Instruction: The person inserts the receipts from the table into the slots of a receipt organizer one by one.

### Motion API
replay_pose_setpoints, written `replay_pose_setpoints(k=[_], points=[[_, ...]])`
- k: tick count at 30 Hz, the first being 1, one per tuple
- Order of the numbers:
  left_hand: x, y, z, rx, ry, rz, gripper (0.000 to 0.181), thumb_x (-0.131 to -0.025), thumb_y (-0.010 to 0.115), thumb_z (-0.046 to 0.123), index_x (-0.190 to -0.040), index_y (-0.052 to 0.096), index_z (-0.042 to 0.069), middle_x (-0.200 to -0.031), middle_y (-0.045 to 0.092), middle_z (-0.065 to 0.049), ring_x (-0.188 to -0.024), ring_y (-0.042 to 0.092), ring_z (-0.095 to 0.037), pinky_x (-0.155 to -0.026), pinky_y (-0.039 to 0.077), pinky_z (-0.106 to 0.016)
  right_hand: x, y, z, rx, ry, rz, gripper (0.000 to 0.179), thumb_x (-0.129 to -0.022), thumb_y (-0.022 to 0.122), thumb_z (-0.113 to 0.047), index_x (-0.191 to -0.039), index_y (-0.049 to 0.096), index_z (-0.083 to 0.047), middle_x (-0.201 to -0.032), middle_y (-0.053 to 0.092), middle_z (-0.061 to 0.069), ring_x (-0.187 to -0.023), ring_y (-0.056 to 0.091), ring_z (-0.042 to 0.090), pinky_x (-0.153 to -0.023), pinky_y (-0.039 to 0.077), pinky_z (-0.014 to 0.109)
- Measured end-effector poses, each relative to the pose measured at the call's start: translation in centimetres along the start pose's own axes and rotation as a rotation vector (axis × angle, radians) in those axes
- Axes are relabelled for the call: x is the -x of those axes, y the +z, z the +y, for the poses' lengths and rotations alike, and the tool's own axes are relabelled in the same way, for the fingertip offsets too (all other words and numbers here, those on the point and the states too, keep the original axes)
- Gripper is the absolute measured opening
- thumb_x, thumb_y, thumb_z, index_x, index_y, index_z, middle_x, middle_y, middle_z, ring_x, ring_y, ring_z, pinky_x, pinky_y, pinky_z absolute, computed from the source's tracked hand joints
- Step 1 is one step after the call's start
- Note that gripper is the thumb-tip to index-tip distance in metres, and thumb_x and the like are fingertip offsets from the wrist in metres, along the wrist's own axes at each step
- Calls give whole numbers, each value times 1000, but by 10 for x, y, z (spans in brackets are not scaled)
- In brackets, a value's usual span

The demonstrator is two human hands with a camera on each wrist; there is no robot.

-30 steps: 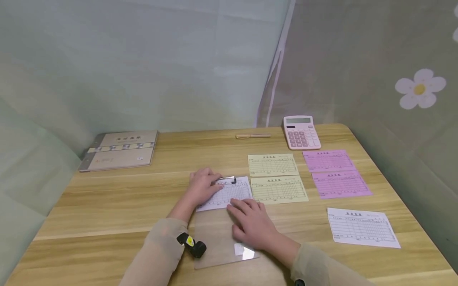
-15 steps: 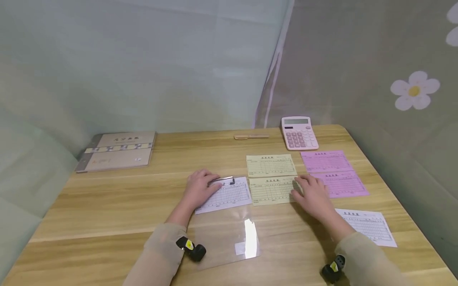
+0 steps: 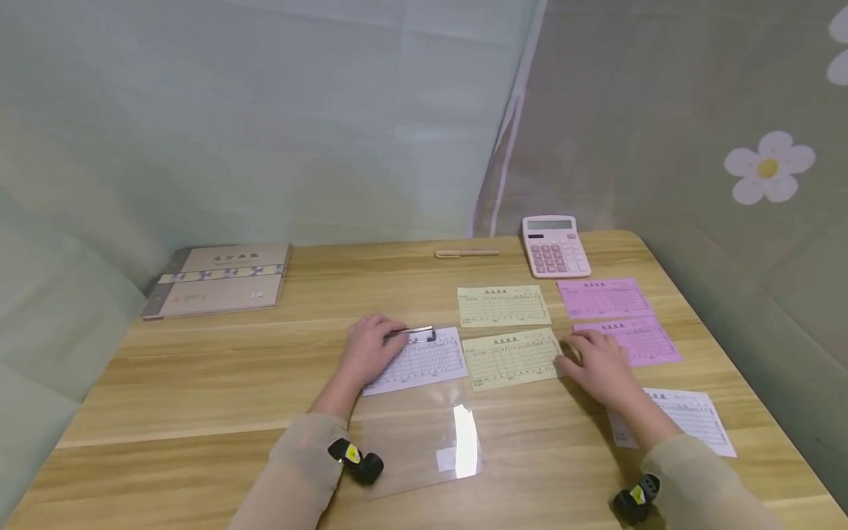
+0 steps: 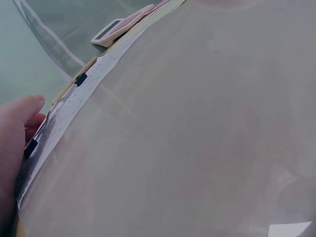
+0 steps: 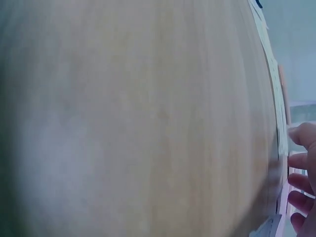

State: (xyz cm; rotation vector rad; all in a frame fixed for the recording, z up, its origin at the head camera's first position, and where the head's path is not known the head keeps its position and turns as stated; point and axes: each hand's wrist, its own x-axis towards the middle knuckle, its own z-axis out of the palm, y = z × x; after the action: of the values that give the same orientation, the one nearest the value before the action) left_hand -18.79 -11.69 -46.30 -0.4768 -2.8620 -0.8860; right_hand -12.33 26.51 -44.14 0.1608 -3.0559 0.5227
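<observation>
My left hand point(image 3: 372, 349) grips the top left of a clear clipboard point(image 3: 404, 434), its thumb on the metal clip point(image 3: 421, 336). Under the clip lies a white printed slip point(image 3: 430, 364); the left wrist view shows this thumb over the clip wire too. At the right edge of the lower yellow slip point(image 3: 506, 359), my right hand point(image 3: 599, 366) pinches the paper between thumb and fingers. That slip lies slightly askew, just right of the clipped one. The right hand covers part of the lower pink slip point(image 3: 652, 342); its forearm overlaps a loose white slip point(image 3: 695, 419).
Another yellow slip point(image 3: 503, 306) and a second pink slip point(image 3: 604, 298) lie behind. Toward the back edge are a pen point(image 3: 467, 253) and a pink calculator point(image 3: 555, 246). A beige ledger book point(image 3: 221, 278) lies at the back left of the wooden table point(image 3: 199, 390).
My right hand has left the clipboard's lower area and moved right to the lower yellow slip. That slip has turned slightly and shifted toward me. The left hand has stayed at the clip.
</observation>
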Motion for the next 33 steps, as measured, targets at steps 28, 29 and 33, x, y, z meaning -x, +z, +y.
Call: replay_pose_setpoints(k=[28,29,33], points=[[0,1,-2,40,9,19,28,-94,54,30,-109,69,12,-107,63,-3,-103,54,-24,-93,35,-44,-34,-10,1,-19,-62,-124,52,-85,68,-33,-123,58,0,-120,50,25,-108,46,42,-92,32,58],[0,1,-2,44,7,18,28,-94,54,30,-109,69,12,-107,63,-3,-103,53,-24,-93,34,-44,-36,-10,2,-23,-54,-133,51,-84,68,-33,-122,58,0,-119,50,24,-108,46,41,-92,32,57],[-1,1,-3,46,5,22,28,-94,54,30,-109,69,12,-108,63,-4,-104,53,-24,-94,34,-44,-38,-9,4,-61,-32,-148,45,-84,68,-32,-117,60,-2,-118,51,22,-107,47,39,-91,34,56]])
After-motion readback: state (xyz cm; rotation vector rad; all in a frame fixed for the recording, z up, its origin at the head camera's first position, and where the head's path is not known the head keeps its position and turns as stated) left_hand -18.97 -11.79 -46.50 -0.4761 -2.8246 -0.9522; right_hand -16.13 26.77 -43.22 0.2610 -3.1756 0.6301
